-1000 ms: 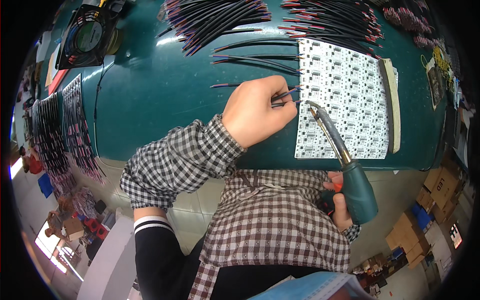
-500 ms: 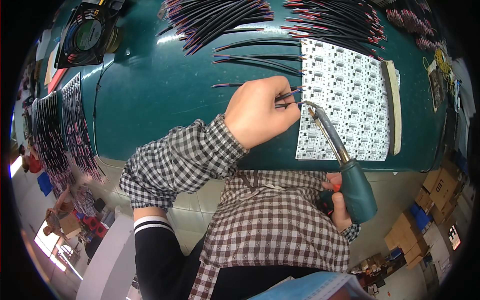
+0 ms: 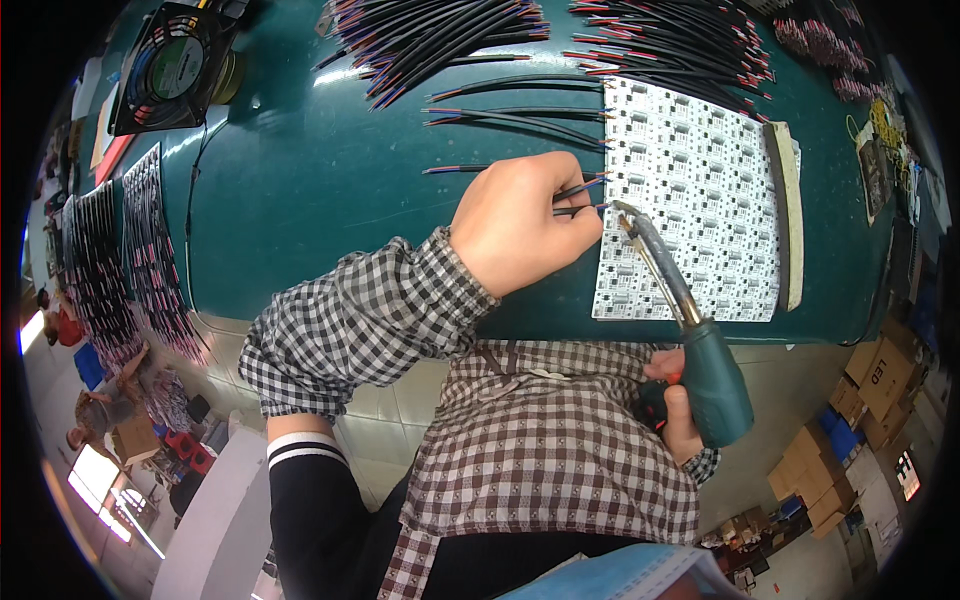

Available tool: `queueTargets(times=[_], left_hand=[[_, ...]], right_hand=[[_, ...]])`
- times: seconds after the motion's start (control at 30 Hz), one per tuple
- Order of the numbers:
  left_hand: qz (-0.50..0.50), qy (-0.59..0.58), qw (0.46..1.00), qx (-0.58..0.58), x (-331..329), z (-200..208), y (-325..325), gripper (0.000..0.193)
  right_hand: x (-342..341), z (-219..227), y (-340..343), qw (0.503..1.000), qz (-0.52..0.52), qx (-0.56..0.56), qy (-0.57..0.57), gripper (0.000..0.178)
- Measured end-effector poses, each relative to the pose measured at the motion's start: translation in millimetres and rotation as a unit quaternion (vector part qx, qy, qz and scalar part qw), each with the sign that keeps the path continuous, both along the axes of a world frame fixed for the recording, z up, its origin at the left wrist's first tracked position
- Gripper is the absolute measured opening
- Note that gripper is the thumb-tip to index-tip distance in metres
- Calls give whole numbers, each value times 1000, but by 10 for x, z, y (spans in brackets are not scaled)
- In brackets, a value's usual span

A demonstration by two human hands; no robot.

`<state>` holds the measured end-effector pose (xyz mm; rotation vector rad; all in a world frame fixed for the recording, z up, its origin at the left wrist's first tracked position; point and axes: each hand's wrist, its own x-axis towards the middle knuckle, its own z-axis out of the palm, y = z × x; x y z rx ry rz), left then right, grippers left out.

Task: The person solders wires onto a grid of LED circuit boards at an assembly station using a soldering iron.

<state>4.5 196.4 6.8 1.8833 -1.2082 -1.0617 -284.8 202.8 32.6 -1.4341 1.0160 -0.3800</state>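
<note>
Nearest is the wearer's checked apron (image 3: 560, 430). Beyond it, the right hand (image 3: 682, 430), partly hidden, is closed around the green handle of a soldering iron (image 3: 715, 385). The left hand (image 3: 520, 215) pinches a black cable (image 3: 568, 211), its wire end at the left edge of a white circuit-board sheet (image 3: 690, 200) on the green bench (image 3: 300, 220). The iron's tip is just beside that end; whether they touch is unclear. A pale bar (image 3: 788, 215) lies along the sheet's right side. Likely risks: a slip of the iron could burn the nearby fingertips, a shift of the cable could leave a weak joint, and too much solder could bridge pads. Farther across the bench lie cable bundles (image 3: 440, 40) and a black fan (image 3: 175, 65). Off the bench, at right, stand cardboard boxes (image 3: 885, 385); at far left are red bins (image 3: 185, 450), the contents of both too unclear to tell
</note>
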Motion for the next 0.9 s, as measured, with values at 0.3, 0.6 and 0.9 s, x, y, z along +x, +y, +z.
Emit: queueTargets(times=[0.3,0.6,0.9], left_hand=[[4,5,1000,-9,6,-14,8,23],[-111,-8,994,-15,186,22,-150,19],[-128,17,992,-13,221,17,-182,20]], right_hand=[[71,85,9,998,-38,31,-25,51],[28,141,64,998,-43,37,-11,54],[-49,44,79,995,-51,68,-49,54]])
